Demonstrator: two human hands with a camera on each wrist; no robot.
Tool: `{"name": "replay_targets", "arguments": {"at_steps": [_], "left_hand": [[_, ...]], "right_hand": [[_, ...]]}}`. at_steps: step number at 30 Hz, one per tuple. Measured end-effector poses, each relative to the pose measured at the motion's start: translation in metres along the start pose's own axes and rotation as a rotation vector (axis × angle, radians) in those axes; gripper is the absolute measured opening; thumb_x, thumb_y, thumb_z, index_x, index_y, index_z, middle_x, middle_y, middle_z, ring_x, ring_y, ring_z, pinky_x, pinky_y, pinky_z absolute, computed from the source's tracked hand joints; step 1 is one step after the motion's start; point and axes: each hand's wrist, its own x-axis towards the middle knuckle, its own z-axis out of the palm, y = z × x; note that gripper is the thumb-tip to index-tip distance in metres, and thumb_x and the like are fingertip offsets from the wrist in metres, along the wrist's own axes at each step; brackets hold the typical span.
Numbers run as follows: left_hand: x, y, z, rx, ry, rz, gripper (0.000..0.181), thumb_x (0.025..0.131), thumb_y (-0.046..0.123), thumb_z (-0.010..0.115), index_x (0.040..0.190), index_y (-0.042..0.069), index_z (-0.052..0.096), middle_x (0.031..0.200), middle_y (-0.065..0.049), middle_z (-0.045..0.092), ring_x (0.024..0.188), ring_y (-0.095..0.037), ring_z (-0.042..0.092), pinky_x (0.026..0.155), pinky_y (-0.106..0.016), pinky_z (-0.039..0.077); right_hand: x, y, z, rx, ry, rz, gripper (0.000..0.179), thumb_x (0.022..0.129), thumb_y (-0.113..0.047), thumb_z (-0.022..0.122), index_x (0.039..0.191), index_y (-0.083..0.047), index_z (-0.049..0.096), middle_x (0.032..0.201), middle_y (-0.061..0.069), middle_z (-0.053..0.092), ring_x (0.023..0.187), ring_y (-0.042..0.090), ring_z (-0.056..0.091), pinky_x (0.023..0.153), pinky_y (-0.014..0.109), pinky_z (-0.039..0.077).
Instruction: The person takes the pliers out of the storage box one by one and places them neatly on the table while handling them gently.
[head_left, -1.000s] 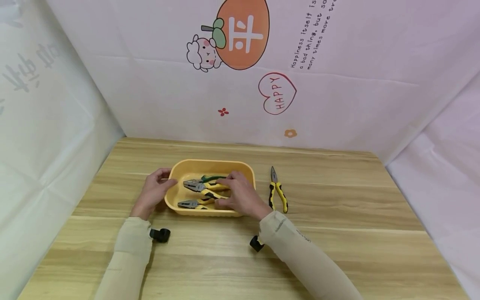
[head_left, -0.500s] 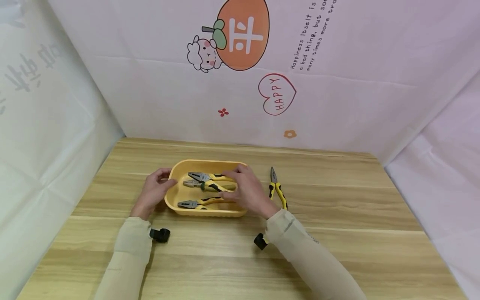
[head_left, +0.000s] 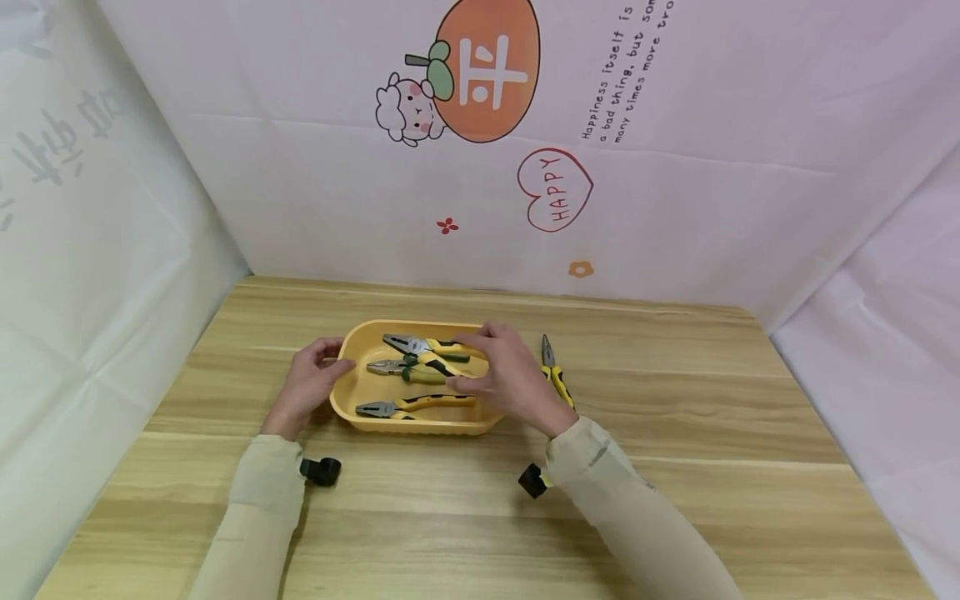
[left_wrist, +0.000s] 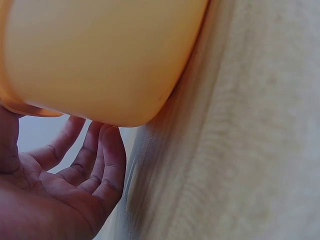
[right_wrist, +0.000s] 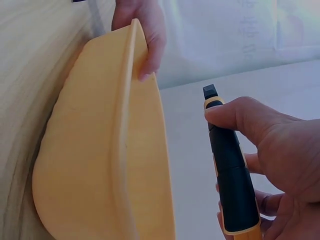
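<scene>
My left hand (head_left: pixel 306 377) holds the left end of a yellow plastic bin (head_left: pixel 420 426), thumb over the rim and fingers curled against the outer wall (left_wrist: pixel 110 65). Above the bin's right half, my right hand (head_left: pixel 513 375) grips combination pliers (head_left: pixel 408 344) by their yellow-and-black handles. In the right wrist view the thumb presses on one black handle grip (right_wrist: pixel 232 175), raised over the rim. Inside the bin lie green-handled pliers (head_left: pixel 386 367), partly covered by the held pair. Another pair of yellow-and-black pliers (head_left: pixel 377 409) lies along the near wall.
Long-nose pliers (head_left: pixel 548 353) with yellow-and-black handles lie on the wooden table (head_left: pixel 675 392) right of the bin, their handles partly behind my right wrist. A printed white cloth (head_left: pixel 337 208) hangs along the table's back edge, with white cloth at both sides.
My right hand has drawn the yellow-and-black pliers up, right and toward the far wall, uncovering more of the green-handled pair. The left hand and bin stay put.
</scene>
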Motion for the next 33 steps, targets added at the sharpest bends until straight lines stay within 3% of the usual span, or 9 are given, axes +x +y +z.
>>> {"name": "replay_targets", "arguments": {"at_steps": [11,22,33], "left_hand": [[0.0,0.0,0.0,-0.005,-0.006,0.004,0.045,0.102,0.008,0.058,0.143,-0.007,0.047,0.136,-0.026,0.049,0.121,-0.036,0.054,0.083,-0.022,0.054],[0.001,-0.001,0.0,-0.002,0.004,-0.006,0.045,0.101,0.007,0.059,0.142,-0.007,0.048,0.135,-0.026,0.05,0.12,-0.036,0.054,0.081,-0.019,0.053],[0.0,0.001,0.0,-0.005,-0.004,-0.014,0.045,0.101,0.009,0.059,0.142,-0.006,0.048,0.135,-0.026,0.05,0.12,-0.036,0.054,0.082,-0.021,0.055]], "right_hand": [[-0.007,0.009,-0.013,0.005,0.043,0.023,0.06,0.084,-0.029,0.085,0.137,-0.009,0.065,0.1,0.004,0.053,0.083,0.021,0.042,0.068,0.033,0.034],[-0.014,0.022,-0.024,0.024,0.064,0.057,0.06,0.083,-0.026,0.086,0.136,-0.006,0.065,0.105,0.011,0.057,0.088,0.025,0.049,0.071,0.035,0.042],[-0.022,0.027,-0.029,0.015,0.067,0.091,0.06,0.084,-0.027,0.085,0.135,-0.005,0.065,0.102,0.011,0.056,0.086,0.024,0.047,0.07,0.034,0.04]]}}
